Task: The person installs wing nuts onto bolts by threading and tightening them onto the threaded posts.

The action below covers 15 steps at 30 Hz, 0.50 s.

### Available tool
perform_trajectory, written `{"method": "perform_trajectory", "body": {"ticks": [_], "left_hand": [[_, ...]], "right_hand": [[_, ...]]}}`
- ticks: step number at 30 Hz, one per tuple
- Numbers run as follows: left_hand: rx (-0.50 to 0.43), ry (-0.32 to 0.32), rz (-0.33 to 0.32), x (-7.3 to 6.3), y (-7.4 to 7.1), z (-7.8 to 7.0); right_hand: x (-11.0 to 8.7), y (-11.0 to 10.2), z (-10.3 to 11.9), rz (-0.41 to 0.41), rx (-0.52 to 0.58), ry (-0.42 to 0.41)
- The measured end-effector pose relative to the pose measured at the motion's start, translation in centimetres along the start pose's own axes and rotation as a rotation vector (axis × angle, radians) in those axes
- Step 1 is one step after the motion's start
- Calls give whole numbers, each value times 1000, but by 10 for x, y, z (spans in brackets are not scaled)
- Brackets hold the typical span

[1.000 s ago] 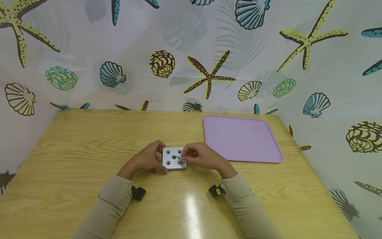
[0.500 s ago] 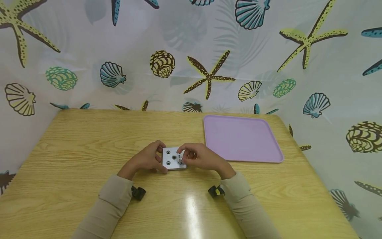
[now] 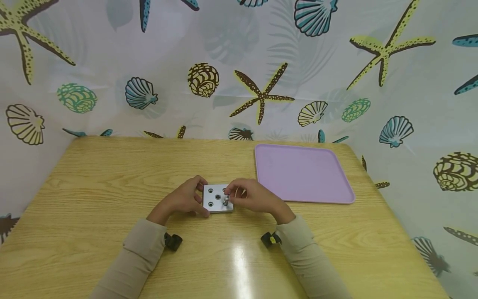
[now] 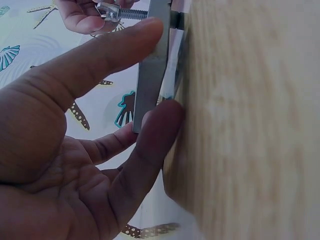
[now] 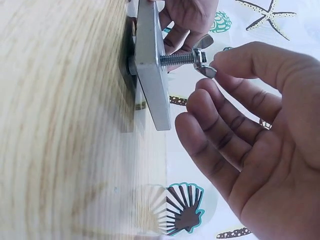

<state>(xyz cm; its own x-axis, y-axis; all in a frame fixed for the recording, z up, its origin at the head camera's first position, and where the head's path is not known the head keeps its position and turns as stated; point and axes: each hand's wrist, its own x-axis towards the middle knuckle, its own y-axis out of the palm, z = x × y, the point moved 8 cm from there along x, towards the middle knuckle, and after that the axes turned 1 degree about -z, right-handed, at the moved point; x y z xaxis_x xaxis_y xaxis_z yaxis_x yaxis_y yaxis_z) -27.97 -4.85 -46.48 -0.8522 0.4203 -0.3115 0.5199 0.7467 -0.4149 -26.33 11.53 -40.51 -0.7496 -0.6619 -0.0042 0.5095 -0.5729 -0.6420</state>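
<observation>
A silver metal plate (image 3: pixel 218 203) with several holes lies at mid-table, propped slightly off the wood in the wrist views. My left hand (image 3: pixel 183 197) grips its left side, thumb on the near edge and fingers on the far edge. From the plate's near right hole rises a threaded bolt (image 5: pixel 176 60), its lower end showing beneath the plate. A wing nut (image 5: pixel 201 61) sits near the bolt's free end. With thumb and index finger my right hand (image 3: pixel 254 195) pinches one wing of it, the other fingers loosely bent. The index fingertip is partly hidden behind the thumb.
A lilac tray (image 3: pixel 304 174) lies at the back right of the wooden table (image 3: pixel 112 178), close behind my right hand. A cloth (image 3: pixel 168 50) printed with shells and starfish hangs along the back and sides.
My right fingers closed in over the wing nut half a second ago and have now drawn back slightly. The wing nut's wings stand at a different angle. The left hand and plate stayed put.
</observation>
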Motion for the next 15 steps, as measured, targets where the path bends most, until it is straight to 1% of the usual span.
{"method": "perform_trajectory", "body": {"ticks": [5, 15], "left_hand": [[-13, -6, 5, 0, 0, 1], [-13, -16, 5, 0, 1, 0]], "right_hand": [[-1, -1, 0, -8, 7, -4], [-1, -1, -3, -9, 13, 35]]}}
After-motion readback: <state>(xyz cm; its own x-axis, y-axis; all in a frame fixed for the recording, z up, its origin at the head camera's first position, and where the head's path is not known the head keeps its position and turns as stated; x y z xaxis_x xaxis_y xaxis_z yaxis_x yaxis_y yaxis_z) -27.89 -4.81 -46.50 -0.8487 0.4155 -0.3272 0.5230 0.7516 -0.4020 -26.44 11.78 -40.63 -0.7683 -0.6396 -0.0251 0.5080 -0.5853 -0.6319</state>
